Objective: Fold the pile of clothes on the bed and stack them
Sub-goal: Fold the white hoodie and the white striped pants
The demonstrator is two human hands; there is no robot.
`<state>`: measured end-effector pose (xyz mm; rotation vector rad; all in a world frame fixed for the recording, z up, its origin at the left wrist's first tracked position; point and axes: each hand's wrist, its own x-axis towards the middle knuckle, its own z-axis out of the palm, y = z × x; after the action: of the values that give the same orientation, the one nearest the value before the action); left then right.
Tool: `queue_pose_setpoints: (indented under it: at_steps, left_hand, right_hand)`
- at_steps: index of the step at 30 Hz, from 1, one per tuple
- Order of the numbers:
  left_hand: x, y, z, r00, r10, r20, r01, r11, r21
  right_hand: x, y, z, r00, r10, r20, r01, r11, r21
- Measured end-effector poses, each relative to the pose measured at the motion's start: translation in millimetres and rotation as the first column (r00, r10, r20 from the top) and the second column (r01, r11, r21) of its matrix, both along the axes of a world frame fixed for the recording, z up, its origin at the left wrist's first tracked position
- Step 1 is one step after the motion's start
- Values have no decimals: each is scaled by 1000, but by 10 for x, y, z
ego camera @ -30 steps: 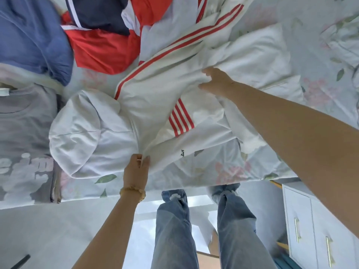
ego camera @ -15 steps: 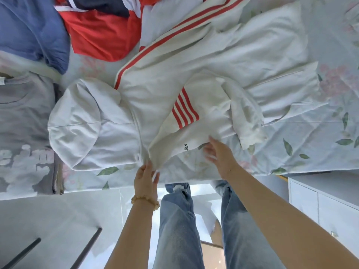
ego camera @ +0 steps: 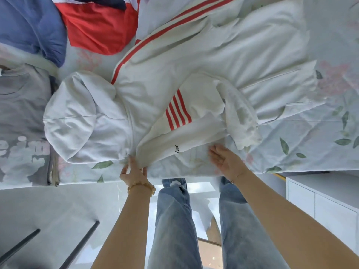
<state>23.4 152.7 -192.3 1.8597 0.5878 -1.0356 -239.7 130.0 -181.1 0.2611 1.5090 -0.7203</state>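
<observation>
A white hoodie with red stripes (ego camera: 174, 80) lies spread on the bed, its hood to the left and one sleeve folded across the body. My left hand (ego camera: 134, 170) pinches the hoodie's near edge by the neck. My right hand (ego camera: 225, 160) lies with straight fingers at the near hem under the folded sleeve. A folded grey top with pale lettering (ego camera: 21, 123) lies at the left. A red garment (ego camera: 101, 30) and a blue garment (ego camera: 29, 28) are heaped at the back left.
The bed has a pale floral sheet (ego camera: 310, 136), and its near edge runs just in front of my legs. A white cabinet (ego camera: 326, 206) stands at the right beside the bed. Dark bars cross the floor at the lower left.
My right hand left the far sleeve, which now lies folded over the hoodie's body, and came back to the near hem. My left hand stayed at the neck edge.
</observation>
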Motion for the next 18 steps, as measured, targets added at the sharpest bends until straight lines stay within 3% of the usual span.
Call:
queue_pose_setpoints:
  at_steps: [4, 7, 15, 18]
  left_hand:
    - [-468, -18, 43, 973, 9, -229, -45, 987, -152]
    - [-995, -130, 71, 928, -54, -368, -27, 977, -210]
    - [-1795, -459, -124, 949, 111, -295, -216, 910, -353]
    - [-1833, -448, -155, 964, 141, -225, -211, 922, -326]
  right_hand:
    - [-648, 255, 125, 975, 35, -219, -10, 993, 115]
    - [-1239, 125, 152, 932, -83, -354, 103, 994, 38]
    - [-2296, -1149, 67, 976, -188, -106, 161, 962, -223]
    - [-2466, -1420, 58, 970, -207, -125, 176, 959, -223]
